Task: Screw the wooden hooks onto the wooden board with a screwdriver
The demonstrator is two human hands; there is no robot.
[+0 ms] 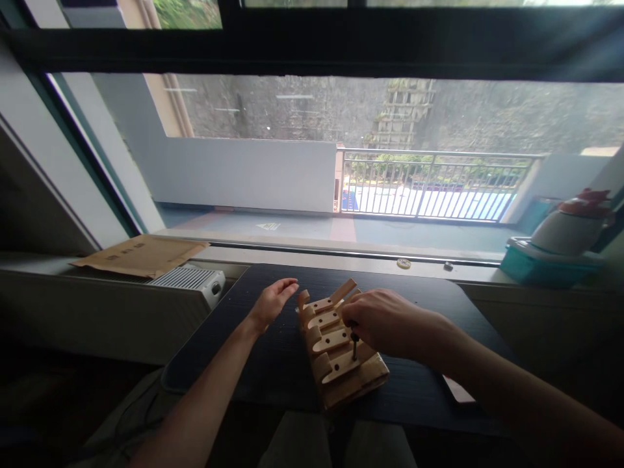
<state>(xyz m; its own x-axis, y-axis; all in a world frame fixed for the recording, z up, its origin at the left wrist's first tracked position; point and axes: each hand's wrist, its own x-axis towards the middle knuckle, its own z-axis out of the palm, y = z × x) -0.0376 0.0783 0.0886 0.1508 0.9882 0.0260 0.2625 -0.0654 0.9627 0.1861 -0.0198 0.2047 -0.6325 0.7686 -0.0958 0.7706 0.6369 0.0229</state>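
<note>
On the dark table lies a brown block (358,385) with several wooden hooks (330,338) in a row on it, each with dark round holes and a curled left end. My right hand (385,318) grips a screwdriver (355,348) from above; its thin dark shaft points straight down at the right hole of the nearest hook. Whether the tip sits inside the hole cannot be made out. Left of the block, my left hand (273,302) hovers over the table with fingers stretched out and holds nothing. Its fingertips come close to the farthest hook without clearly touching it.
A dark table (234,370) stands against the window sill. On the sill lie a brown envelope (146,255), a roll of tape (403,263) and a teal box (541,263) under a white bottle (568,227). A pale flat object (458,390) rests below my right forearm.
</note>
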